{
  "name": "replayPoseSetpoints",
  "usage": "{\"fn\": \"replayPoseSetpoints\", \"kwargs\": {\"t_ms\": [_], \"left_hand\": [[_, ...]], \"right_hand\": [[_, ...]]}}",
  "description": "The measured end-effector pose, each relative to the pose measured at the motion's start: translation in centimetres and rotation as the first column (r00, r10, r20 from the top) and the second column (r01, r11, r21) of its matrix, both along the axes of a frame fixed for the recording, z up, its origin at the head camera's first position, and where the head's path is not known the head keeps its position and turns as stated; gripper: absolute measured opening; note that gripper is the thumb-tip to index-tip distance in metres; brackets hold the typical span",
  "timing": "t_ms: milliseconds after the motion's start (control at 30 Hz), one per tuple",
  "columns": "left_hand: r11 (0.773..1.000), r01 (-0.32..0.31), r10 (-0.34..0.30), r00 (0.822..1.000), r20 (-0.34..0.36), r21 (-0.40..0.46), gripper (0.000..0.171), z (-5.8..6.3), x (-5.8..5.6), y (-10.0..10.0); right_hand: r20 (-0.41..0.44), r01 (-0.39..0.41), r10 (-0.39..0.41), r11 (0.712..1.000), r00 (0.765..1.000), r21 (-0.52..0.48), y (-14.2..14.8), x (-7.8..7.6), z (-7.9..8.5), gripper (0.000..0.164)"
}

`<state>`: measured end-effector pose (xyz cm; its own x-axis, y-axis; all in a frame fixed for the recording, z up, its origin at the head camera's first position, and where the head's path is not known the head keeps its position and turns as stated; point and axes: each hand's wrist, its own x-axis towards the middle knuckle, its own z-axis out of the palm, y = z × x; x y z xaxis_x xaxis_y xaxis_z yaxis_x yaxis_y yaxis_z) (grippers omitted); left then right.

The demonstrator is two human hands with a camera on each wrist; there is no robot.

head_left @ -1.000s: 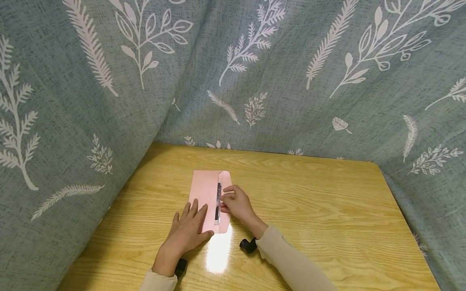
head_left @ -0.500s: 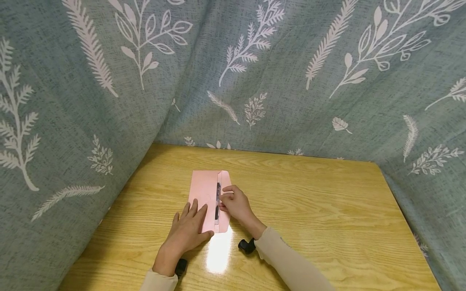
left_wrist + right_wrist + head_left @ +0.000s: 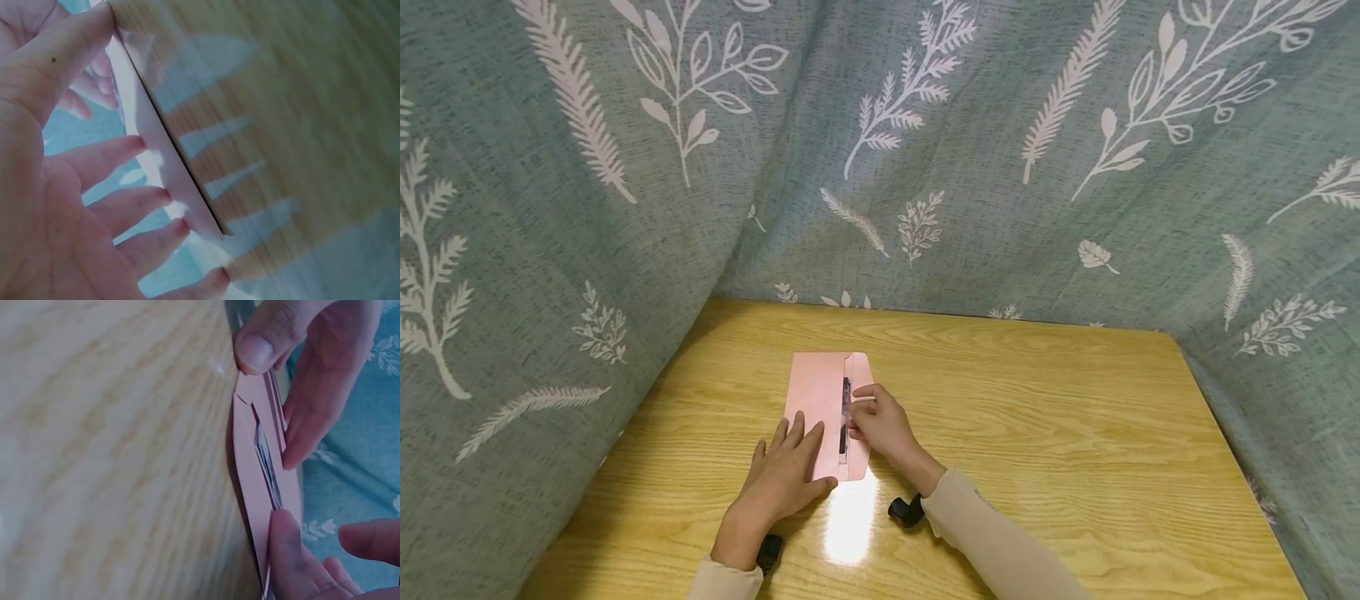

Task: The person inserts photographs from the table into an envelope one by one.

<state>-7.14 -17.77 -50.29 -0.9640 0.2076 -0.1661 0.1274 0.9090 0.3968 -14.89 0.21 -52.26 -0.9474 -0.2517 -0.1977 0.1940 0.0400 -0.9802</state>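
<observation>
A pink envelope lies on the wooden table with its flap folded out to the right. Along its opening shows a narrow strip of photo-like cards, dark with a pale end; the rest is hidden inside. My left hand rests spread on the envelope's near left part, thumb at its near edge. At the opening, my right hand has its fingertips against the cards' exposed edge. In the right wrist view, one fingertip presses at the end of the cards, while another finger stands apart from it.
The wooden table extends to the right of both hands. A blue-green curtain with white leaf prints hangs behind the table and along its sides. Black wrist cameras sit at both cuffs.
The head view has shifted slightly, so the whole scene sits a little further left. Both hands keep nearly the same place on the envelope.
</observation>
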Motion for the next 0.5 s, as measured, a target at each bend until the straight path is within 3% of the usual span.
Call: {"fn": "replayPoseSetpoints", "kwargs": {"t_ms": [267, 500], "left_hand": [[1.000, 0.007, -0.007, 1.000, 0.015, -0.005, 0.086, -0.14, -0.10, -0.06], [1.000, 0.017, -0.017, 1.000, 0.010, -0.007, 0.085, -0.03, -0.16, -0.21]], "right_hand": [[-0.097, 0.010, -0.003, 0.998, 0.995, 0.067, -0.13, 0.44, 0.10, 0.026], [-0.123, 0.002, 0.010, 0.995, 0.992, 0.095, -0.08, 0.41, 0.00, 0.025]]}}
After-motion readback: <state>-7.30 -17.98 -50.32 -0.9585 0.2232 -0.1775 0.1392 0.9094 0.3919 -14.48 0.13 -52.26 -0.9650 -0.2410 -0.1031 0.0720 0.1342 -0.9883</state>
